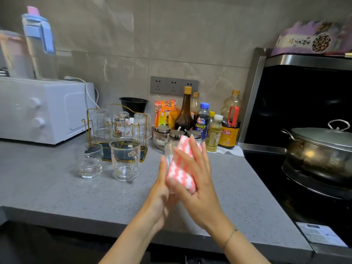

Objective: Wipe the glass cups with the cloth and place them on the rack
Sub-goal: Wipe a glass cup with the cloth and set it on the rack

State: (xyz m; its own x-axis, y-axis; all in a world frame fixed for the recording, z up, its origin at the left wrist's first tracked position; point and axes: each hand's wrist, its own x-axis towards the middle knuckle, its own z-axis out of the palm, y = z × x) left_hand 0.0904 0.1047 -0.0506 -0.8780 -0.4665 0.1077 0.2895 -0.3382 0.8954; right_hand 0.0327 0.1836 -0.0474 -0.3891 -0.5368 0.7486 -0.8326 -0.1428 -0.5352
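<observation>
Two hands are meeting above the near tabletop (57, 187). The right hand (197, 180) is pressing a pink-and-white cloth (181, 168) with straight fingers against a ribbed glass cup (170, 151). The left hand (161, 181) is bracing the cup's left side, its grip hidden. A small glass (90, 161) and a handled mug (124, 159) are standing to the left, just near of the gold rack (89, 128), which is carrying three upturned glasses (100, 121).

Glass, cloth, metal
Ribbed clear glass cup (170, 151), soft pink-white cloth (181, 168), thin gold metal rack (89, 122), matt speckled counter (57, 187), perhaps stone.
</observation>
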